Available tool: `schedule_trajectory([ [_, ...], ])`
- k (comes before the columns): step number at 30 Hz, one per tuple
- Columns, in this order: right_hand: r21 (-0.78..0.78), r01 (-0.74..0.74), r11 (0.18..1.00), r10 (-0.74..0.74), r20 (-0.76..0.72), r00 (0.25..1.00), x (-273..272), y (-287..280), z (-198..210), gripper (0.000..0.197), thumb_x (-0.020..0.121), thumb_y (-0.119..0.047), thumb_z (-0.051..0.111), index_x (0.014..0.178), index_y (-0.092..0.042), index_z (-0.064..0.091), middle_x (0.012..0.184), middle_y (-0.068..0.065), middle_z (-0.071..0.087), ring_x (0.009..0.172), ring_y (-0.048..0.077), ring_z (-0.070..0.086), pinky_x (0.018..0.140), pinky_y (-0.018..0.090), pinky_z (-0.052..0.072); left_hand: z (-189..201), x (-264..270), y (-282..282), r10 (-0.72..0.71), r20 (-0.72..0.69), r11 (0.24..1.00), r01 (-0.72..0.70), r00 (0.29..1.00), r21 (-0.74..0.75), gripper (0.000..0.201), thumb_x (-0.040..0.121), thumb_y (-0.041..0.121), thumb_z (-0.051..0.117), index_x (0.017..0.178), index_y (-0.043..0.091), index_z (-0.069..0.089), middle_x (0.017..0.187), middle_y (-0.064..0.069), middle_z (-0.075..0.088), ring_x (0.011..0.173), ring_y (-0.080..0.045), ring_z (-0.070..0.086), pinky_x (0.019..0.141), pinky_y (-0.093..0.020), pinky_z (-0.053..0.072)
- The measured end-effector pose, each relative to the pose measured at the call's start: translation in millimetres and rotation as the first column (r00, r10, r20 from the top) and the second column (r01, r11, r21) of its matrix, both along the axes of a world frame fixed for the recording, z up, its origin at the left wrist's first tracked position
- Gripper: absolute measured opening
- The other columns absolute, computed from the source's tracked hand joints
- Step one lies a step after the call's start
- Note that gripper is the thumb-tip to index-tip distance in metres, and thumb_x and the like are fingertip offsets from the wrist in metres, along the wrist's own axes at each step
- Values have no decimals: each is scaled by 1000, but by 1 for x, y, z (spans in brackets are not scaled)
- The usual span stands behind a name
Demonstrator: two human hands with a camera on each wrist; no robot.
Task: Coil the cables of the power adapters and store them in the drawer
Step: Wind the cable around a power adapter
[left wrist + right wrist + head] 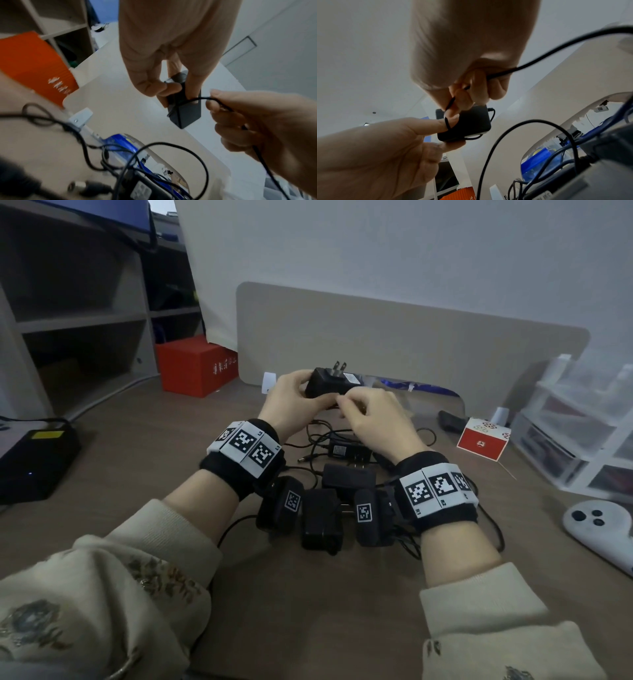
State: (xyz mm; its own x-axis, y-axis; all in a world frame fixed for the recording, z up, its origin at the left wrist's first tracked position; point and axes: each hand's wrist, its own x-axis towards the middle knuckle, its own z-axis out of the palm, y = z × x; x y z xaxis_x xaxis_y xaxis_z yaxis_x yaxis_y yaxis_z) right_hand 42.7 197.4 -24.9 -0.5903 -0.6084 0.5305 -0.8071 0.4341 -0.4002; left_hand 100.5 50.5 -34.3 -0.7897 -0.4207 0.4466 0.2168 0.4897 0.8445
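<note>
Brown desk (pixel 137 440) with a beige divider behind. At 11 o'clock of the loose pile, left hand (pixel 294 398) grips the power adapter (pixel 329 383) by its body, prongs up, held above the desk. At 1 o'clock, right hand (pixel 373 419) pinches its thin cable (pixel 193 100), one turn already round the block. Judgement: block light, rigid, a sure hold; cable limp, springy, best pinched close to the body. Other adapters (pixel 322 518) lie tangled below. No drawer identifiable.
</note>
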Motion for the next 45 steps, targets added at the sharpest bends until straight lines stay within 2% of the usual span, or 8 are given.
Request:
schedule_trajectory([
  [5,-248,-71,966,113,158,981,-3,4,1,24,95,-25,59,82,-7,67,72,-4,61,70,6,54,70,23,45,1,-2,-2,55,109,992,-42,992,-117,26,92,33,64,113,17,66,82,11,64,71,0,58,53,-6,40],
  [10,-389,-63,919,148,191,970,-6,4,5,21,94,-17,61,83,-1,68,74,4,66,70,3,57,68,16,47,9,6,3,-112,202,992,98,973,81,17,97,28,57,87,15,60,47,16,49,37,1,41,40,-15,28],
  [14,-467,27,884,68,186,980,-14,6,4,22,95,-18,61,79,-4,66,68,3,60,67,6,51,64,15,41,12,10,6,-330,223,927,269,918,262,31,98,28,53,69,21,45,48,12,37,46,-8,22,49,-26,12],
  [23,-491,-34,871,138,178,974,-14,10,8,21,94,-24,63,80,-9,68,85,24,65,78,19,55,77,33,48,12,10,6,-479,119,828,403,870,390,24,78,36,56,69,20,42,53,7,30,45,-8,22,50,-24,13],
  [30,-535,-99,839,310,320,895,-7,11,9,28,100,-14,51,78,-19,66,61,-14,60,57,0,52,52,17,41,13,13,5,-585,-45,686,524,809,504,21,83,33,49,81,13,44,50,7,31,43,-9,25,52,-26,13],
  [34,-564,-106,819,375,386,843,-1,2,14,22,87,-14,60,67,-22,63,66,-9,62,67,3,58,66,22,49,14,13,5,-673,-134,577,629,728,521,26,93,35,41,92,11,49,54,3,38,45,-10,31,54,-27,16],
  [38,-422,-92,902,226,278,934,-2,1,7,34,86,7,55,64,-18,55,58,-11,51,49,-6,47,51,11,36,14,10,9,-630,-142,637,612,764,469,33,100,40,34,108,9,44,60,4,42,50,-9,36,54,-24,24],
  [45,-312,-139,940,220,242,945,-2,2,3,34,97,-8,52,69,-23,63,47,-26,52,49,-4,45,54,10,34,10,2,10,-434,-190,778,472,881,414,36,105,38,37,104,6,55,68,2,50,56,-9,43,50,-19,29],
])
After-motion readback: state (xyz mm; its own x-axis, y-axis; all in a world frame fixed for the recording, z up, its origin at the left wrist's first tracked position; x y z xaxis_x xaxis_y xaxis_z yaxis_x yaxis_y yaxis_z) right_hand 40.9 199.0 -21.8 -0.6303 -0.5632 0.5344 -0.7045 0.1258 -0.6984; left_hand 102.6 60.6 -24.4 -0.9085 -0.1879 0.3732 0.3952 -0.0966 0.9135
